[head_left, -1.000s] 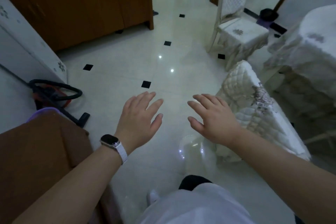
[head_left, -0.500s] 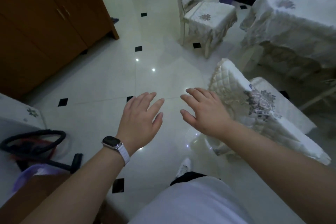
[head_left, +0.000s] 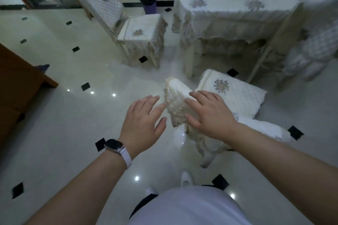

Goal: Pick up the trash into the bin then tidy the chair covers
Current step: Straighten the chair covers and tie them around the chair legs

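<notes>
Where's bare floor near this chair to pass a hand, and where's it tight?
Bare floor runs from the left hand to the wooden cabinet, and between the chair back cover and the far chair. Crowded on the right: seat cushion close to the table legs.

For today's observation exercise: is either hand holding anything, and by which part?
Nothing is gripped. Both hands are open: the right hand is spread over the top of the chair-back cover, and the left hand is beside it.

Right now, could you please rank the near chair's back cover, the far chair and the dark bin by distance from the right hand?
From the right hand:
1. Near chair's back cover, at its fingers.
2. Far chair, ahead and left.
3. Dark bin, beyond that chair, by the wall.
</notes>
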`<state>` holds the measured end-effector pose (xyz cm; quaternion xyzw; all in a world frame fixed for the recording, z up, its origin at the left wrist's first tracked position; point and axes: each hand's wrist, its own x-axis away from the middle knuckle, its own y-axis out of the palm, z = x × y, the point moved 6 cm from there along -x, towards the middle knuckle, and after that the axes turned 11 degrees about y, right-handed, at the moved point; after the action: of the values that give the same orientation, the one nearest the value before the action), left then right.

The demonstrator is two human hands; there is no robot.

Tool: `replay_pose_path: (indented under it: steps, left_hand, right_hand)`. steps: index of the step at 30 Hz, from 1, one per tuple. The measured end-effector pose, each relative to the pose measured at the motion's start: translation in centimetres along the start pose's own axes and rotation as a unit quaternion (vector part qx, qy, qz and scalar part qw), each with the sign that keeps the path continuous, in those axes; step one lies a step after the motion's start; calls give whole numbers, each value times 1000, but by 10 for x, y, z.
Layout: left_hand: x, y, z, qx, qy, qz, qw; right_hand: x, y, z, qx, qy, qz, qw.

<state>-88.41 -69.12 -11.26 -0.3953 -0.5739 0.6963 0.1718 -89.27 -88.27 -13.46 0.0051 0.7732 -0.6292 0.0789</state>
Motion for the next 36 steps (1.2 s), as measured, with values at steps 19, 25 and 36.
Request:
replay_pose_path:
  steps: [19,25,36]
  left_hand:
    - [-102,80,11,181,193,-54,963]
    - [-114,106,9,191,226,-102,950]
    - [-115,127,2,184,253,-96,945]
  right_hand:
    - [86,-22,67,39,348,33,936]
    - [97,-16,66,45,400,64,913]
    - [78,37,95,-13,379,67,923]
